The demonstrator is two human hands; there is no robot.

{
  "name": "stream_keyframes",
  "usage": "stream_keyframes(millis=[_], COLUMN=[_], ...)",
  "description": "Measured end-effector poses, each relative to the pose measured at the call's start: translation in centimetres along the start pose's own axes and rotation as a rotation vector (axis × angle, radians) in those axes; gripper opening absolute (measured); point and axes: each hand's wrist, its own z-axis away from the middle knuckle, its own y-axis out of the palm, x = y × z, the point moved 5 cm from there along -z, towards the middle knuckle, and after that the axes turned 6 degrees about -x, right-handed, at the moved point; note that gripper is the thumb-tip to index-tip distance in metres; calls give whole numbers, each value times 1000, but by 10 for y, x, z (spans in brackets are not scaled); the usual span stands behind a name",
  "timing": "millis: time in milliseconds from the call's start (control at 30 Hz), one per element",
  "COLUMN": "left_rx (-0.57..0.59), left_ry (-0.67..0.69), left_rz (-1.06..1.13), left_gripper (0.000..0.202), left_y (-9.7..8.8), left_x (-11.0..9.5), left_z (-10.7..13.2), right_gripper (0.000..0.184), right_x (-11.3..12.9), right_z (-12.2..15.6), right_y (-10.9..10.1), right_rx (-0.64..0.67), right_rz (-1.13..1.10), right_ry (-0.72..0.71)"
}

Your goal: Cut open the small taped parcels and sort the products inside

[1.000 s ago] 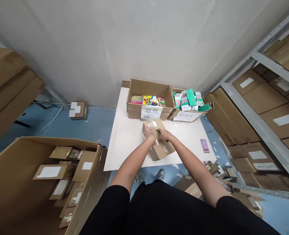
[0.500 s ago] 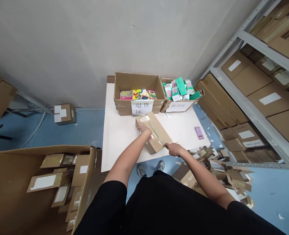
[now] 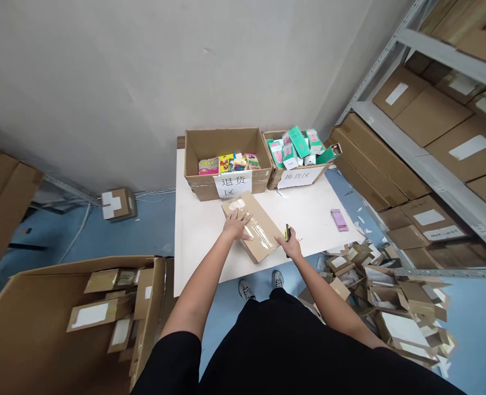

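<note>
Left hand (image 3: pixel 237 224): fingers spread, pressed on taped carton (image 3: pixel 264 218) | right hand (image 3: pixel 291 243): clenched round yellow-and-black tool (image 3: pixel 288 232), fingertips at carton's side | carton: slanted, near table's (image 3: pixel 197 241) front edge | table's back: left box (image 3: pixel 261 181) sign (image 3: pixel 243 182) 退货区, right box (image 3: pixel 272 180) sign (image 3: pixel 298 176) 换货区 | forearms (image 3: pixel 204 274): reaching over table's front edge

There are two open brown cardboard boxes (image 3: pixel 201 187) at the white desk's (image 3: pixel 201 236) back edge, one taped oblong brown carton (image 3: pixel 263 230), one black-and-yellow tool (image 3: pixel 288 232), one blurred purple rectangle (image 3: pixel 339 220)
</note>
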Motion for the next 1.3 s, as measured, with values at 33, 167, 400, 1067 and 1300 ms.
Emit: stream_keyframes(millis=[33,167,400,1067,1300], left_rx=[-4,7,-10,-494,-536], left_ry=[-36,-266,-475,-407,-399], left_rz=[-1,-18,-85,88,87], left_gripper=[124,122,110,76,75], left_y=[0,9,31,44,43], left_x=[0,-21,-113,-111,-115], left_z=[3,11,13,-24,-21], right_gripper=[107,117,83,47,46], right_x=[1,22,77,10,33], right_z=[-13,-79,-164,-131,-116], right_y=[3,-7,-33,-81,-84], right_rx=[-10,-78,-115,423,388], right_rz=[-46,-116,-26,27,153], right_ry=[14,10,-223,-322,-360])
